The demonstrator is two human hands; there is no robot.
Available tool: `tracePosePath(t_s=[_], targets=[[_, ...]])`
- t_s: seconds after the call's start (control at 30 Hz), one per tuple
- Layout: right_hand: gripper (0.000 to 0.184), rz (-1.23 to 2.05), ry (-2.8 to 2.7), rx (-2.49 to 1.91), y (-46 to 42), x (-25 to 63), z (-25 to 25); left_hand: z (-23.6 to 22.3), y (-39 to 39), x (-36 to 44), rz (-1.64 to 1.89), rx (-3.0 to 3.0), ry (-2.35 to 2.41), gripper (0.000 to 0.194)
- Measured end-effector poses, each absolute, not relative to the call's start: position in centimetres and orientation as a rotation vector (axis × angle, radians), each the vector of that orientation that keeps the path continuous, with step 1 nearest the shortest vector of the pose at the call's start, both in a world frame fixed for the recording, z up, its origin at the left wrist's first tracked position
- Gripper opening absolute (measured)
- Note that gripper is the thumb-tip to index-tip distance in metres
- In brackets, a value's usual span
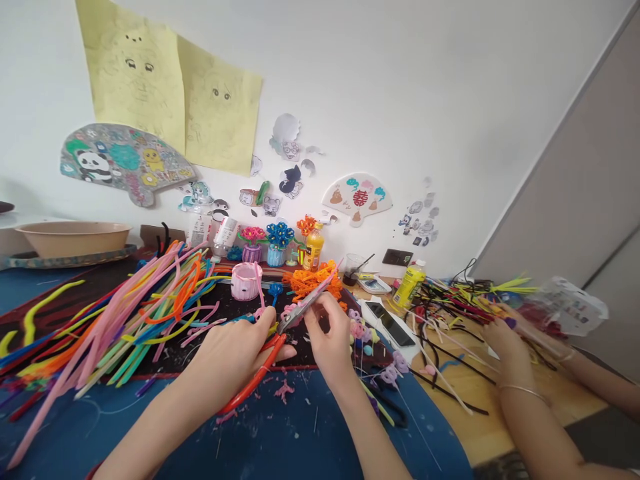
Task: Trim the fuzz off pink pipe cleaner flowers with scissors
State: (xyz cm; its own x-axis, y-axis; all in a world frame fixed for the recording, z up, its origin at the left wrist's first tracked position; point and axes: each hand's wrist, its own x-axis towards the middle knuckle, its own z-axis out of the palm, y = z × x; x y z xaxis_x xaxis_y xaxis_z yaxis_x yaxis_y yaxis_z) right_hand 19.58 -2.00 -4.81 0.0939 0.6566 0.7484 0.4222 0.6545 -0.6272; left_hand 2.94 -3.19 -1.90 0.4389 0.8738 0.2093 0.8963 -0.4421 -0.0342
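My left hand [233, 350] is wrapped around orange-handled scissors [257, 380], whose grey blades point up and to the right. My right hand [330, 333] is pinched beside the blades, on what appears to be a pink pipe cleaner [336, 270]; the exact grip is partly hidden. Behind my hands stand a pink pot [245, 281] wound from fuzzy stems and a small blue flower [275, 291]. A heap of orange pipe cleaners [313, 280] lies just past the blades. Pink scraps [284, 391] are scattered on the blue mat [280, 440] below.
Many coloured pipe cleaners [110, 313] spread across the left. Finished flower pots [277, 245], an orange bottle [315, 247] and a yellow bottle [409, 283] stand along the wall. A phone [391, 325] lies right of centre. Another person's hands [505, 340] work among black stems at far right.
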Motion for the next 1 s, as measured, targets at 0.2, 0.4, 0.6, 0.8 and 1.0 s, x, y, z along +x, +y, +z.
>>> tracePosePath(t_s=[0.2,0.4,0.6,0.8,1.0], targets=[[0.015,0.239,-1.560,-0.917,-2.00,19.37,-4.96,-1.84,-3.43,3.16,-0.250,-2.559,-1.619,0.049],[0.014,0.232,-1.563,-0.911,-1.91,19.34,-5.08,-2.05,-3.31,3.13,-0.251,-2.573,-1.582,0.044],[0.014,0.233,-1.579,-0.892,-2.05,19.13,-5.02,-1.66,-3.47,3.26,-0.257,-2.571,-1.648,0.041],[0.014,0.251,-1.586,-0.909,-2.03,19.11,-5.06,-1.52,-3.40,3.36,-0.223,-2.571,-1.670,0.041],[0.014,0.353,-1.454,-0.899,-1.75,19.64,-4.70,-1.33,-3.52,3.00,-0.232,-2.554,-1.646,0.042]])
